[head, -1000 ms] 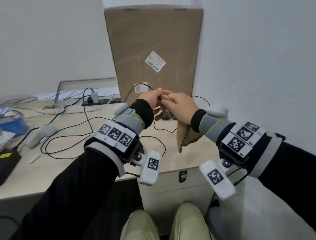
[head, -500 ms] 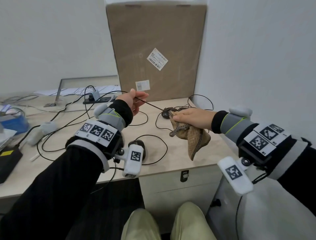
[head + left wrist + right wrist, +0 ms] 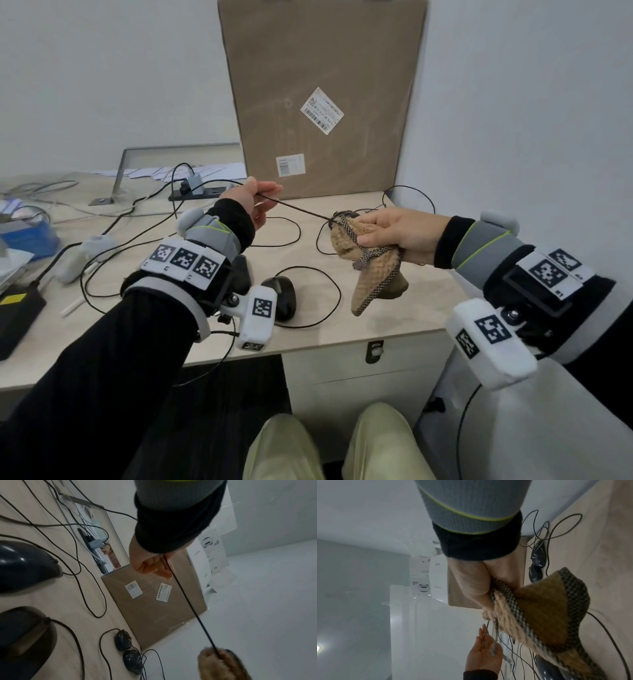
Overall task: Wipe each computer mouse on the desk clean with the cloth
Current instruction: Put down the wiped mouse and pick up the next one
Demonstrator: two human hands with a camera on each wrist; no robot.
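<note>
My left hand [image 3: 270, 192] is raised over the desk [image 3: 394, 315] and pinches a thin black mouse cable [image 3: 301, 209] between thumb and forefinger. The cable runs taut to the right into a tan cloth [image 3: 376, 274] with a checked border. My right hand [image 3: 373, 233] grips the cloth, bunched around the cable. One black mouse [image 3: 282, 298] lies on the desk below my left wrist. Two more black mice [image 3: 122, 640] lie near the cardboard box in the left wrist view. The right wrist view shows the cloth [image 3: 539, 608] hanging from my right hand [image 3: 481, 588].
A tall cardboard box [image 3: 322, 96] leans against the back wall, with a white wall close on the right. Loose black cables loop across the desk. A power strip [image 3: 197, 193] sits behind; white devices [image 3: 72, 260], a blue box [image 3: 27, 236] and a black case [image 3: 13, 318] lie left.
My hands were together on the cloth a second ago. They have moved apart: the left one holds the cable out left, the right one has slid the cloth rightward along it.
</note>
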